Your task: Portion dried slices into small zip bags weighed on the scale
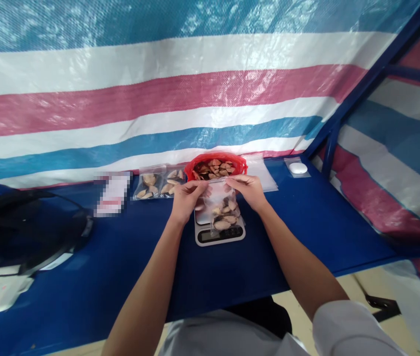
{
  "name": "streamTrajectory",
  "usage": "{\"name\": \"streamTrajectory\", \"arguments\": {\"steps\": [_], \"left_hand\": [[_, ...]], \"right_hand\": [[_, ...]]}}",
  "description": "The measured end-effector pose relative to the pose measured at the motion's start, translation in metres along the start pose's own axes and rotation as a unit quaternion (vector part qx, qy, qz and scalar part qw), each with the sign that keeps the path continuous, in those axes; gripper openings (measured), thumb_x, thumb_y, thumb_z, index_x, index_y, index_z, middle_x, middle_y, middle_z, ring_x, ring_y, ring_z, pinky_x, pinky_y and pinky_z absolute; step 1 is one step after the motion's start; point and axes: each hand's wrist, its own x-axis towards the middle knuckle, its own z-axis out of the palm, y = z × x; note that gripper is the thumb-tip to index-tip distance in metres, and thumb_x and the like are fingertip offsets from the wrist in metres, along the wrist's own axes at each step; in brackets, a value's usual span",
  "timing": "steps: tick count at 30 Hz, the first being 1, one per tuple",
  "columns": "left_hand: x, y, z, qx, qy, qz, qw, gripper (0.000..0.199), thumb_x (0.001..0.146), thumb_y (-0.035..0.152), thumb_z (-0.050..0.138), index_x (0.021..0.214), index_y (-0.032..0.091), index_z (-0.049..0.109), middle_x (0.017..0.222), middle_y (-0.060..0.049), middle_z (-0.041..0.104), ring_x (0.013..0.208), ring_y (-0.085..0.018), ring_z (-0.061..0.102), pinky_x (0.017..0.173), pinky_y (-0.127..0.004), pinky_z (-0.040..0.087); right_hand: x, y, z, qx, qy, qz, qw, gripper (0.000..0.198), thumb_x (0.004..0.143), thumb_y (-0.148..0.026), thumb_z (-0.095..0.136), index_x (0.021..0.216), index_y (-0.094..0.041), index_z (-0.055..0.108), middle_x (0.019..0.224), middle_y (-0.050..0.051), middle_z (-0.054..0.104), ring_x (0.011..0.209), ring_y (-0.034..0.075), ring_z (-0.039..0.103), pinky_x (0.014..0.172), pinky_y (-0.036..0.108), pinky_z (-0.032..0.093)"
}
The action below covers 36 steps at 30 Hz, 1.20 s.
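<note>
Right now you hold a small clear bag (222, 210) of pale brown slices at the middle of the frame, just above a white kitchen scale (220, 234) whose dark display faces you. Your left hand (187, 197) pinches the bag's top edge on its left side, and your right hand (249, 190) pinches the same edge on its right side, both hands closed on the plastic. Whether the bag's bottom rests on the scale or hangs just over it, you cannot tell. Just behind the bag, toward the top of the frame, sits a red bag (215, 167) open at the top and full of the same slices. Left of it lie two filled clear bags (158, 184) flat on the blue table (306, 222), and further left a blurred white packet (112, 194). Right of the red bag lie flat empty clear bags (264, 173), and beyond them a small white oval thing (298, 168). At the lower left stands a black fan (24, 227), and a striped tarp (158, 89) fills the upper frame
</note>
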Motion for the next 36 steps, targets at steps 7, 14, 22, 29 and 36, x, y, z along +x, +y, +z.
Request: {"name": "streamTrajectory", "arguments": {"steps": [7,14,22,29,36], "left_hand": [[-0.003,0.002,0.004,0.037,0.009,0.01,0.999,0.038,0.07,0.053,0.084,0.078,0.016,0.079,0.065,-0.003,0.073,0.058,-0.016,0.064,0.057,-0.026,0.051],[0.0,0.002,0.002,0.024,0.031,0.006,0.999,0.04,0.07,0.053,0.085,0.079,0.015,0.077,0.071,-0.003,0.074,0.06,-0.014,0.062,0.057,-0.024,0.049],[-0.008,0.02,0.002,-0.018,-0.057,-0.033,0.998,0.054,0.067,0.044,0.09,0.109,0.017,0.071,0.087,-0.005,0.076,0.078,-0.02,0.072,0.071,-0.032,0.059],[-0.015,0.018,-0.008,-0.006,-0.093,-0.035,0.995,0.071,0.065,0.031,0.092,0.126,0.021,0.058,0.105,-0.007,0.073,0.091,-0.02,0.072,0.082,-0.033,0.058],[-0.011,0.025,-0.044,0.008,-0.062,-0.029,0.998,0.068,0.065,0.034,0.091,0.124,0.021,0.06,0.102,-0.005,0.073,0.091,-0.021,0.073,0.082,-0.033,0.059]], "right_hand": [[-0.003,-0.004,0.004,0.035,-0.023,0.008,0.999,0.034,0.072,-0.052,0.081,0.088,-0.021,0.081,0.076,0.003,0.077,0.064,0.019,0.069,0.053,0.029,0.056],[-0.001,-0.005,0.003,0.034,-0.063,0.011,0.997,0.033,0.067,-0.047,0.086,0.088,-0.022,0.08,0.086,0.004,0.079,0.069,0.019,0.073,0.059,0.031,0.06],[0.007,-0.008,0.012,0.094,0.058,0.012,0.994,0.039,0.066,-0.049,0.085,0.092,-0.021,0.08,0.092,0.005,0.08,0.079,0.023,0.075,0.069,0.036,0.065],[0.011,-0.017,0.033,0.12,0.071,0.04,0.989,0.033,0.07,-0.046,0.084,0.093,-0.023,0.079,0.088,0.005,0.079,0.081,0.024,0.075,0.064,0.034,0.063],[0.027,-0.033,0.05,0.107,0.001,0.017,0.994,0.037,0.068,-0.043,0.086,0.096,-0.021,0.077,0.092,0.004,0.078,0.083,0.022,0.075,0.073,0.035,0.066]]}}
